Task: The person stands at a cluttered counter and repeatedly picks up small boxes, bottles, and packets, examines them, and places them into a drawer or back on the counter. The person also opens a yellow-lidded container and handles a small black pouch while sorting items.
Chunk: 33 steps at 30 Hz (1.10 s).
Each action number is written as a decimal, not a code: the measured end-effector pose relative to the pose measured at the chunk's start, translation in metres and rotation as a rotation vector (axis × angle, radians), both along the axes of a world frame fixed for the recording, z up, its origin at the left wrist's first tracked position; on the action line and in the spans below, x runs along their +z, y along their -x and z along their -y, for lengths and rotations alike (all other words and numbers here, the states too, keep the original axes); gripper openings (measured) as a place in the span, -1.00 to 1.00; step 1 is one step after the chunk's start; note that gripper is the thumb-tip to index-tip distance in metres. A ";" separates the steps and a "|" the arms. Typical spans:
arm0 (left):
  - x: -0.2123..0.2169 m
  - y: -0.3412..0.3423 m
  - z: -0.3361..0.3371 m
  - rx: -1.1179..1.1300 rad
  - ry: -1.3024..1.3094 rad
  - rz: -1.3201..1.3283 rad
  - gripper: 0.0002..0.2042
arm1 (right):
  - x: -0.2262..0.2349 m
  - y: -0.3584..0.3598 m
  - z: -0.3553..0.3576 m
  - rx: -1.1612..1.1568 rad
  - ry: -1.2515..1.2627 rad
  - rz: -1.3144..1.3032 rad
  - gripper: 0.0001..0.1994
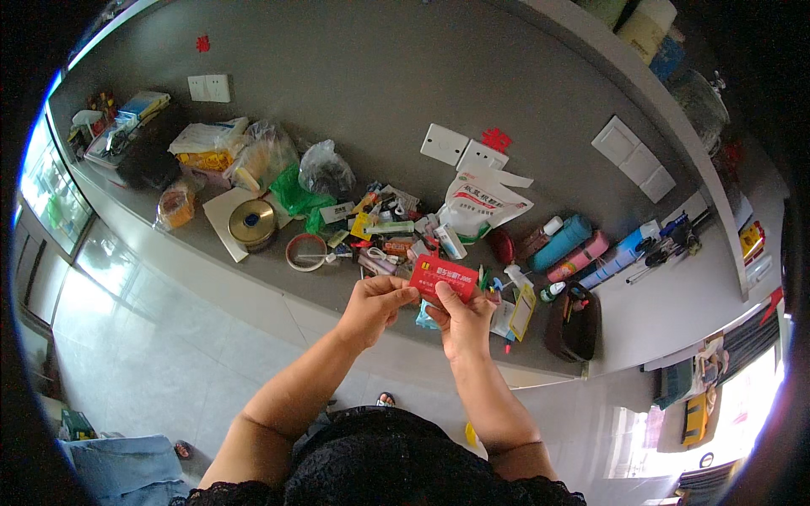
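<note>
1. Left hand (pixel 371 305) pinches the lower left corner of a red card (pixel 435 271) between thumb and forefinger; the right hand (pixel 464 320) grips the lower right part, thumb laid across the printed face (the fingers behind are mostly hidden, so their exact hold cannot be told).
2. Held in front of the body, the card is near the front edge of a cluttered grey surface (pixel 270 266) and appears to be above it.
3. Slipping looks like the main risk: if the right thumb lifts, the left fingertips seem to have only a corner, and the card could drop among the loose small items (pixel 391 228) or past the edge to the tiled floor (pixel 135 320).
4. Bending is possible too, if both hands press inward, since the card looks thin. Pushing forward could knock the small white box (pixel 451 241) just beyond it.
5. Long axis: left to right across the body, the right end sloping slightly nearer the wearer. Its printed face turns up toward the camera.
</note>
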<state>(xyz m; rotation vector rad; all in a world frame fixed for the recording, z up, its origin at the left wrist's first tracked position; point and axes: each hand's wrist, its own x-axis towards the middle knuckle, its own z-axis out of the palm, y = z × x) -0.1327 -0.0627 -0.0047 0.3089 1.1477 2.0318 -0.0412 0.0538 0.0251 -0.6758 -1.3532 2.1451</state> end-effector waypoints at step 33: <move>-0.046 0.006 0.001 0.366 -0.390 0.496 -0.82 | -0.070 0.014 0.018 0.411 0.074 0.250 -0.78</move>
